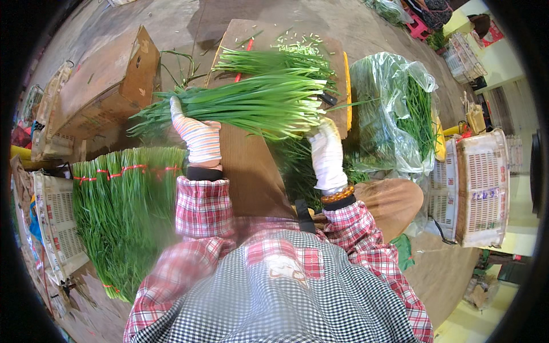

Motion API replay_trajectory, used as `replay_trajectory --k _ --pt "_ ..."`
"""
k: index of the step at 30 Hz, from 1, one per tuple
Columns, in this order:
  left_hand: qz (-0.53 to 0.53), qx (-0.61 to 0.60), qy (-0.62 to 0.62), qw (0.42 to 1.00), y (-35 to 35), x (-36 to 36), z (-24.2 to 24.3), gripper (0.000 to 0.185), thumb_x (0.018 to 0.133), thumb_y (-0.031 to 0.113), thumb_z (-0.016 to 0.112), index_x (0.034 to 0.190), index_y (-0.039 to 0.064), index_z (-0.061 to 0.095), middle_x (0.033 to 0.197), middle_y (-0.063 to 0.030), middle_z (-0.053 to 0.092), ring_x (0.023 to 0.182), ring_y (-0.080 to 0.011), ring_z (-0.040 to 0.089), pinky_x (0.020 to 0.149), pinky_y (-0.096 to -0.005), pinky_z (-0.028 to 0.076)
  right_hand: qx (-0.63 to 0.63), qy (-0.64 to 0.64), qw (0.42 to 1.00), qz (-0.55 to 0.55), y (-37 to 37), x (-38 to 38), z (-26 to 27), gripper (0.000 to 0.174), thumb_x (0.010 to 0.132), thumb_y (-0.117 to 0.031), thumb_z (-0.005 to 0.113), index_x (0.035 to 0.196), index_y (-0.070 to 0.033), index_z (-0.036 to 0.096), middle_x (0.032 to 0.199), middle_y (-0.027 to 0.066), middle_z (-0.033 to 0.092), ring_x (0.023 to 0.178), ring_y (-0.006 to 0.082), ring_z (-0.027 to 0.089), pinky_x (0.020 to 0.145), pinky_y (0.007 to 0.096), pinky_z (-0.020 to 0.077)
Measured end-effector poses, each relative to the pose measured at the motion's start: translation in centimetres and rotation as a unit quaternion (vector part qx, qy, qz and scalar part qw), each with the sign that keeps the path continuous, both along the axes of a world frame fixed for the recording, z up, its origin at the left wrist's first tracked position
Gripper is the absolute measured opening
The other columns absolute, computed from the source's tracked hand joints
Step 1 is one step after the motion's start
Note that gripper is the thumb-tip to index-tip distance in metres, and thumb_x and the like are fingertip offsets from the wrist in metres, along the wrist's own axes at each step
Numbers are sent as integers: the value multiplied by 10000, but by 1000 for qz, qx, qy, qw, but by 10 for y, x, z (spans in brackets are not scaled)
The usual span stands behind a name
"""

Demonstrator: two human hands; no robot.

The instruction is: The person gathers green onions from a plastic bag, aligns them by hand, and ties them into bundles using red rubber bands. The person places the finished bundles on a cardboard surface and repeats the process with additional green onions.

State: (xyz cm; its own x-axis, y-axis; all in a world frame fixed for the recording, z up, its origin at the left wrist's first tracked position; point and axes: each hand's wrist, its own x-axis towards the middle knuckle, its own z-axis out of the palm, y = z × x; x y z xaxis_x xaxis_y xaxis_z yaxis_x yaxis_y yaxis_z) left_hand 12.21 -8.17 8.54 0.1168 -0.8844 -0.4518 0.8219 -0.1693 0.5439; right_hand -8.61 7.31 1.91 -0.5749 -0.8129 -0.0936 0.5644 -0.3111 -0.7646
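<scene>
A loose bunch of green garlic chives [253, 100] lies crosswise before me, pale cut ends to the right. My left hand [193, 130], in a striped glove, grips its leafy end with the thumb on top. At the pale ends, my right hand [328, 152] in a white glove touches the stems; its fingers are partly hidden. Under and behind the bunch is a brown board [274, 30] with a yellow right edge. More chives [266, 60] rest on it, along with a red strip [245, 60] and cut stem bits [300, 43]. A black knife handle [328, 98] shows beside the stem ends.
Chive bundles tied in red [124, 206] stand at my left, near a white plastic crate [60, 227]. A cardboard box [103, 85] sits farther off. On the right are chives in a clear plastic bag [381, 111] and another white crate [482, 188].
</scene>
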Motion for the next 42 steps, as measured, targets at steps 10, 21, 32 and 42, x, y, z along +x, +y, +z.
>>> replay_trajectory --k 10,21,32,42 --pt "38 -8 60 997 -8 9 -8 323 865 443 629 996 147 636 973 -14 652 819 -202 589 752 -395 434 400 737 526 142 65 -49 38 335 856 -260 665 1132 -71 650 925 160 704 831 243 690 735 325 518" --pt "41 14 50 998 1 7 4 342 893 411 617 1032 100 638 1019 -45 670 902 -232 634 856 -433 528 236 837 493 -37 -15 20 66 173 868 -278 609 878 -122 684 693 93 664 636 296 635 621 379 460" --pt "63 33 54 996 2 0 13 368 875 411 635 1066 97 628 1055 -63 657 935 -246 619 897 -448 502 314 701 628 120 -29 18 51 252 858 -351 614 956 -145 722 758 145 685 751 318 664 701 427 515" --pt "53 36 75 995 0 4 10 367 866 419 648 1055 105 632 1030 -51 663 912 -246 629 855 -442 520 314 718 594 183 -32 7 59 323 872 -394 592 986 -122 724 685 75 687 744 273 674 736 384 516"
